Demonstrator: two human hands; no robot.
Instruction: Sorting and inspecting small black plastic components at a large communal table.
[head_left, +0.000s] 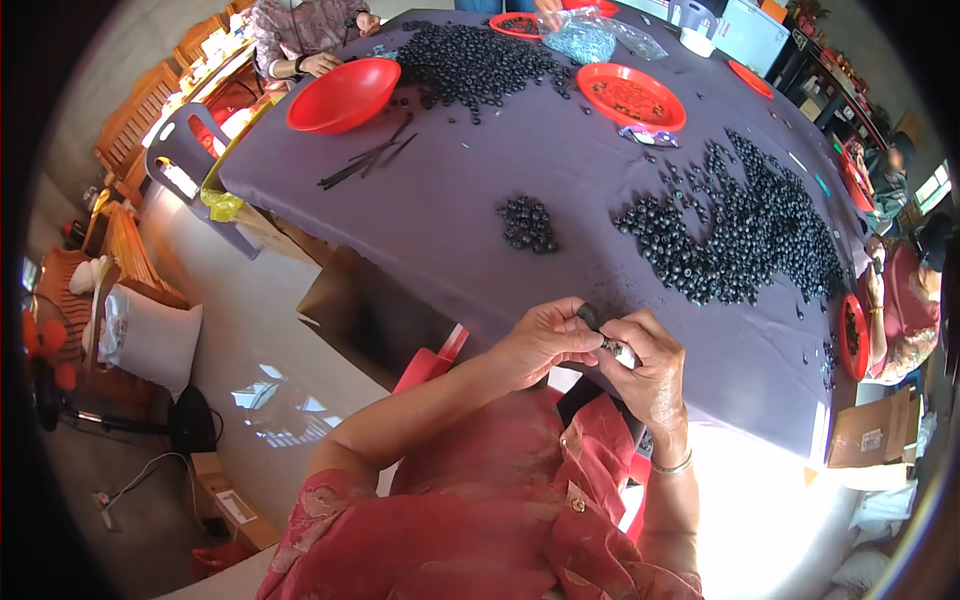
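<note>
Currently both hands meet at lower centre: left hand (541, 340) and right hand (645, 362) fingers pinched shut on small dark piece (590, 316); best kept close, grip steady, over table (450, 220).

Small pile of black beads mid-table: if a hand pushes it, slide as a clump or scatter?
Likely scatter. The bead pile is loose, round pieces, with strays already lying across the cloth, so they probably roll. The cloth may damp rolling a bit. Each bead looks small, so probably light and easy to lose from a pinch.
</note>
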